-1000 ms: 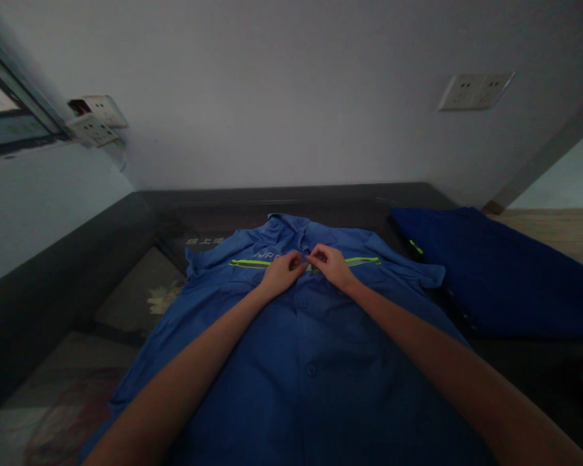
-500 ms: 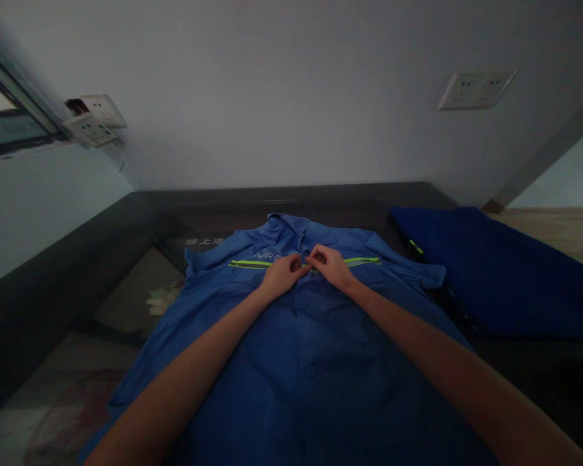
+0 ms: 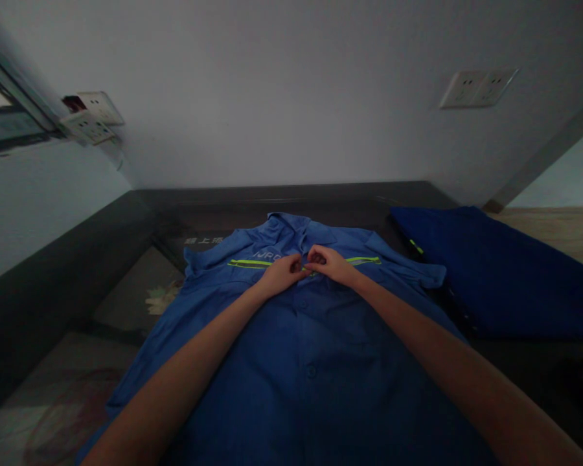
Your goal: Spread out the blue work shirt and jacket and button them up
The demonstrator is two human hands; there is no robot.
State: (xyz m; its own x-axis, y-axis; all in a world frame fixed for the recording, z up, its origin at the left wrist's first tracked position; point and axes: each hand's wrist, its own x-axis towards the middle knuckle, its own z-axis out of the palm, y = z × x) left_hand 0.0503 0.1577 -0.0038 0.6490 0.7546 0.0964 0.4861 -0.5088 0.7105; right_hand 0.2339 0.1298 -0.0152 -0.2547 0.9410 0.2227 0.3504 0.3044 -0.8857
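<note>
A blue work shirt (image 3: 272, 362) with a yellow-green stripe across the chest lies spread out, its collar (image 3: 289, 223) pointing away from me. My left hand (image 3: 284, 273) and my right hand (image 3: 331, 265) meet at the front placket, level with the stripe. Both have their fingers closed in a pinch on the shirt's front edge. Whatever button is between the fingertips is hidden. Below the hands, two fastened-looking buttons show on the placket, the lower button (image 3: 311, 371) plainest.
Folded dark blue cloth (image 3: 505, 278) lies to the right of the shirt. The dark surface (image 3: 121, 278) under the shirt has a raised edge along the wall. Sockets (image 3: 479, 88) are on the wall at right, and a loose socket plate (image 3: 87, 126) hangs at left.
My right hand's fingers have shifted slightly at the placket. Both hands stay at the same place on the shirt, which has not visibly moved.
</note>
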